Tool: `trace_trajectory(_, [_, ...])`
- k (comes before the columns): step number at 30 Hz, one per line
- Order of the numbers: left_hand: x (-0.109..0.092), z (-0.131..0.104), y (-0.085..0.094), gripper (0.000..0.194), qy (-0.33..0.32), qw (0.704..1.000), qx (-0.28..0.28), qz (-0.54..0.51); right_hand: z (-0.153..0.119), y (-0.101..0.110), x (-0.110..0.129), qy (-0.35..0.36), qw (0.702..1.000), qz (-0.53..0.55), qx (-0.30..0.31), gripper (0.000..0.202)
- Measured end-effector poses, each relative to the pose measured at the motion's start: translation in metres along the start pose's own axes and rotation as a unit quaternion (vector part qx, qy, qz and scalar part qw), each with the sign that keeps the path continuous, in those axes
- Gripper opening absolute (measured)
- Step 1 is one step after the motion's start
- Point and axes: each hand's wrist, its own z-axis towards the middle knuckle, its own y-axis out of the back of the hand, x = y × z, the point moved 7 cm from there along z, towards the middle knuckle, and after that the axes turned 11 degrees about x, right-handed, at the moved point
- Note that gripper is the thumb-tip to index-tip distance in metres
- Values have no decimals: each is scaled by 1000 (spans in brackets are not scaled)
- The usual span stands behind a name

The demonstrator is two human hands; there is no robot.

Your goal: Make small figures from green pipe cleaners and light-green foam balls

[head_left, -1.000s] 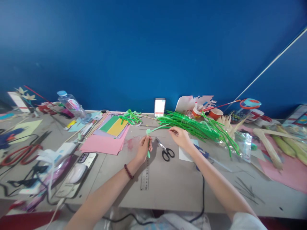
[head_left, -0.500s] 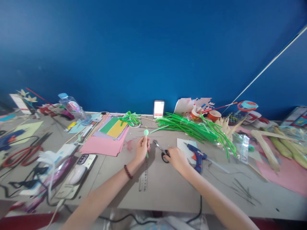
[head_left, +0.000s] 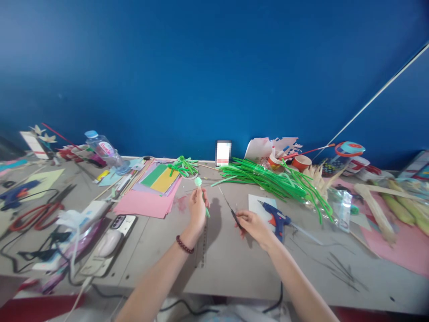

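Note:
Near the middle of the table my left hand (head_left: 198,205) is closed round a light green pipe-cleaner piece (head_left: 198,182). Its round coiled head sticks up above my fingers and a green end shows below them. To the right, my right hand (head_left: 252,226) grips a pair of scissors (head_left: 230,209) by the dark handles. The blades point away and to the left, and look closed together. A steel ruler (head_left: 202,250) lies partly beneath my left wrist. Right of my right hand rests a blue hot glue gun (head_left: 277,219), partly on a white sheet (head_left: 259,205).
Long green pipe cleaners (head_left: 268,179) are heaped at the back right, with paper cups (head_left: 301,163) behind. Coloured paper (head_left: 147,203) and a small green pile (head_left: 183,166) lie back left. A phone (head_left: 125,221), a power strip (head_left: 90,214) and cables crowd the left.
My right hand has lifted the scissors off the table and turned them. My left hand has tilted the green piece and shifted slightly left.

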Motion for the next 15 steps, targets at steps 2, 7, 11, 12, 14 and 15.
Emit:
trace_trajectory(2, [4, -3, -3, 29, -12, 1000, 8, -18, 1, -9, 7, 16, 999, 32, 20, 36])
trace_trajectory(7, [18, -16, -7, 35, 20, 999, 31, 27, 5, -24, 22, 55, 998, 37, 16, 41])
trace_trajectory(11, [15, -22, -9, 37, 14, 998, 41, 46, 7, -36, 12, 37, 997, 59, 22, 48])
trace_trajectory(12, [13, -22, -8, 36, 7, 998, 41, 52, 8, -36, 8, 33, 998, 60, 14, 50])
trace_trajectory(14, [9, -21, -7, 34, -2, 998, 32, 56, 9, -35, 2, 25, 998, 57, 1, 53])
trace_trajectory(15, [8, -20, -6, 33, -3, 998, 27, 55, 10, -34, 0, 21, 998, 53, -4, 53])
